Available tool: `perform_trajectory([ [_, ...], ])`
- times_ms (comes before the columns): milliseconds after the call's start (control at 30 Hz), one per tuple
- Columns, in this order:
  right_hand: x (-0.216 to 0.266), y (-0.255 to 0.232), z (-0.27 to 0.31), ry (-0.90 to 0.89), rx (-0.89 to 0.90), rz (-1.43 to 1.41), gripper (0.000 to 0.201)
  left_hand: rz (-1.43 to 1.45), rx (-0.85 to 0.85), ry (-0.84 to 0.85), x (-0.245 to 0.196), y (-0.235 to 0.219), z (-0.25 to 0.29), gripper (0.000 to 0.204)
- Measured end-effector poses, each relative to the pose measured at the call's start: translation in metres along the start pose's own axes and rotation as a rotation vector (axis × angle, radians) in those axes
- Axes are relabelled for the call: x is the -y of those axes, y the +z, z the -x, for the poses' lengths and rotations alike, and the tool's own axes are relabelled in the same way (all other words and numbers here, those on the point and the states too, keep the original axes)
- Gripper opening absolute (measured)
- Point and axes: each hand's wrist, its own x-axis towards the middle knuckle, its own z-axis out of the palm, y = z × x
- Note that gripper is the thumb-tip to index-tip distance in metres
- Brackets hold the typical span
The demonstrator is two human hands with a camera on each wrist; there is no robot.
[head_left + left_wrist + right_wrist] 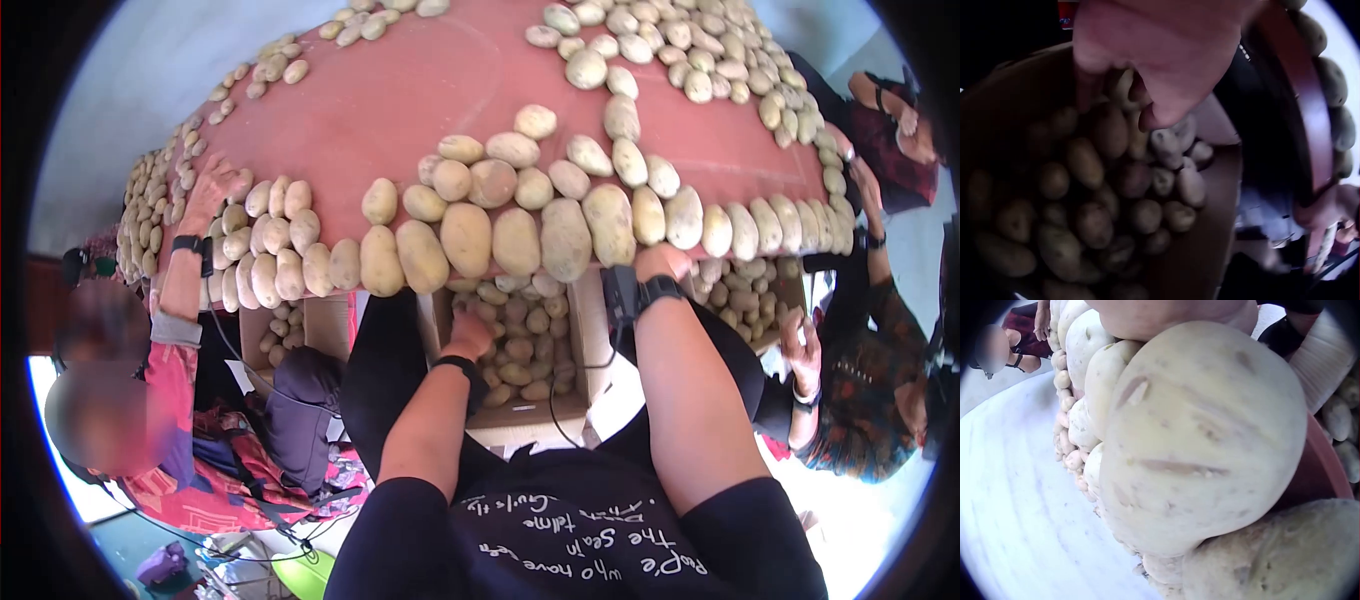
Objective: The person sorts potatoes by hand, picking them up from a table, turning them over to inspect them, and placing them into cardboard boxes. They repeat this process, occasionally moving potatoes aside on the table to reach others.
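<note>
My left hand (472, 332) reaches down into a cardboard box (590, 395) of potatoes below the table edge. In the left wrist view its fingers curl round a potato (1124, 89), and more potatoes (1085, 162) lie loose under it. My right hand (662, 262) is at the table's front edge, beside the row of large potatoes (606, 224). In the right wrist view a big potato (1204, 437) with scars on its skin fills the middle, in front of the right hand (1172, 317), whose fingers are hidden.
Potatoes line the rim of the red table (400, 110), with a large heap (700, 50) at the far right. Other boxes of potatoes stand left and right under the edge. A person's hand (215, 185) rests at the left; other people are at the right. Cables hang from my wrists.
</note>
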Motion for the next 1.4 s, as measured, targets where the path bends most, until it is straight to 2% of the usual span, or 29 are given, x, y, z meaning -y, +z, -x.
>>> perform_trajectory([
  [67,-0.004,0.009,-0.015,0.073,0.007,-0.120,0.033,0.038,0.066,-0.057,-0.008,-0.018,-0.007,0.064],
  [133,-0.009,0.025,-0.040,0.257,0.029,-0.462,0.033,0.404,0.175,-0.284,-0.026,-0.069,0.001,0.065],
  [167,-0.007,0.021,-0.034,0.321,0.046,-0.542,0.033,0.336,0.185,-0.253,-0.024,-0.057,-0.005,0.067],
  [200,-0.005,0.014,-0.029,0.178,0.126,-0.182,0.033,0.269,0.194,-0.221,-0.023,-0.045,-0.011,0.069],
  [233,0.000,-0.003,-0.010,0.025,0.155,0.177,0.034,0.294,0.201,-0.269,-0.026,-0.054,-0.008,0.070],
  [267,0.007,-0.040,0.044,-0.111,0.122,0.581,0.034,0.318,0.209,-0.316,-0.027,-0.058,-0.005,0.070],
  [300,0.006,-0.032,0.030,-0.013,0.144,0.409,0.034,0.307,0.115,-0.319,-0.026,-0.047,-0.003,0.066],
  [367,0.006,-0.018,0.003,0.186,0.139,0.061,0.034,0.490,0.274,-0.307,-0.023,-0.082,0.006,0.061],
  [400,0.001,-0.015,0.002,-0.040,0.019,0.502,0.035,0.594,0.311,-0.255,-0.022,-0.096,0.014,0.059],
  [433,0.000,-0.025,0.024,-0.145,-0.079,0.564,0.034,0.700,0.353,-0.207,-0.021,-0.111,0.021,0.058],
  [467,0.000,-0.023,0.025,-0.157,-0.094,0.564,0.034,0.814,0.353,-0.113,-0.019,-0.120,0.029,0.056],
  [500,0.000,-0.021,0.023,-0.165,-0.107,0.562,0.034,0.925,0.354,-0.015,-0.017,-0.129,0.036,0.054],
  [600,-0.001,-0.020,0.010,-0.211,-0.064,0.594,0.033,1.312,0.530,0.099,-0.012,-0.194,0.064,0.044],
  [667,0.001,-0.020,0.004,-0.247,-0.009,0.629,0.033,1.515,0.351,0.261,0.003,-0.230,0.077,0.037],
  [700,0.002,-0.022,0.005,-0.237,0.001,0.619,0.032,1.577,0.259,0.236,0.009,-0.261,0.085,0.034],
  [733,0.002,-0.021,0.003,-0.220,0.003,0.596,0.031,1.555,0.167,0.216,0.020,-0.286,0.088,0.033],
  [767,0.003,-0.018,-0.001,-0.202,0.002,0.572,0.030,1.523,0.023,0.111,0.036,-0.292,0.085,0.033],
  [800,0.003,-0.014,-0.009,-0.182,0.001,0.548,0.030,1.499,-0.186,0.040,0.045,-0.305,0.081,0.032],
  [833,0.002,0.009,-0.043,-0.137,0.019,0.491,0.029,1.473,-0.400,0.042,0.066,-0.299,0.065,0.029],
  [867,0.000,0.012,-0.045,-0.132,0.015,0.486,0.029,1.377,-0.430,-0.125,0.080,-0.313,0.058,0.028],
  [900,0.001,0.007,-0.035,-0.144,0.003,0.487,0.028,1.172,-0.568,-0.206,0.093,-0.318,0.045,0.032],
  [1000,0.003,-0.020,0.016,-0.212,-0.053,0.499,0.028,0.615,-0.730,-0.362,0.106,-0.335,0.021,0.035],
  [1133,-0.003,-0.054,0.080,-0.376,-0.168,0.432,0.031,0.230,-0.559,-0.437,0.107,-0.331,-0.001,0.027],
  [1200,0.003,-0.051,0.070,-0.228,-0.103,0.447,0.031,0.131,-0.512,-0.445,0.112,-0.315,-0.012,0.025],
  [1233,0.010,-0.038,0.048,0.077,-0.037,-0.025,0.030,0.136,-0.471,-0.458,0.113,-0.314,-0.013,0.024],
  [1267,0.015,-0.022,0.029,0.266,-0.003,-0.414,0.030,0.136,-0.437,-0.473,0.112,-0.318,-0.009,0.024],
  [1300,0.021,-0.006,0.009,0.471,-0.043,-0.793,0.030,0.146,-0.483,-0.434,0.108,-0.319,-0.003,0.023],
  [1367,0.023,-0.011,0.016,0.607,-0.118,-1.081,0.031,0.165,-0.588,-0.362,0.098,-0.324,0.015,0.021],
  [1400,0.023,-0.013,0.017,0.621,-0.101,-1.048,0.032,0.329,-0.573,-0.301,0.091,-0.325,0.025,0.020],
])
